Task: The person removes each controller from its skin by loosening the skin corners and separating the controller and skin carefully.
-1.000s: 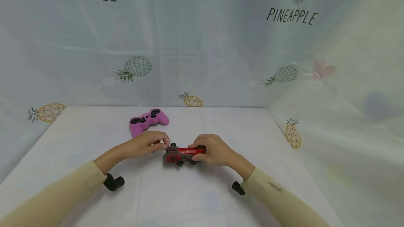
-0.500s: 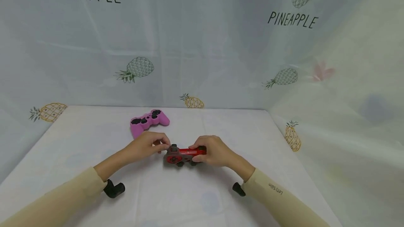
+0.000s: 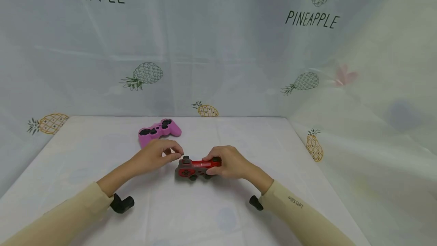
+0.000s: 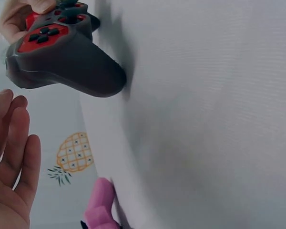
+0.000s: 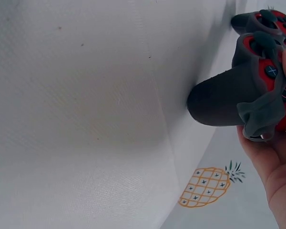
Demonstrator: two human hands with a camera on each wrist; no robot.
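A red game controller (image 3: 198, 163) in a dark grey rubbery cover (image 4: 81, 62) is propped on its handle ends on the white cloth. My right hand (image 3: 229, 162) grips its right side, thumb on the button face and fingers behind. On that side the cover is peeled back, and a loose grey flap (image 5: 262, 114) bunches beside the red shell. My left hand (image 3: 155, 155) hovers by the controller's upper left corner, fingers loosely bent and holding nothing. In the left wrist view, a small gap separates its fingertips (image 4: 20, 117) from the grey cover.
A pink controller (image 3: 160, 130) lies on the white-covered table (image 3: 191, 215) behind my left hand. A pineapple-print curtain (image 3: 218, 48) hangs along the back and right sides. Black wrist devices (image 3: 122, 203) stick out below both cuffs.
My left fingertips have drawn slightly up and away from the controller's left corner. My right hand keeps its hold, and the controller stays in place. The view shifts a little.
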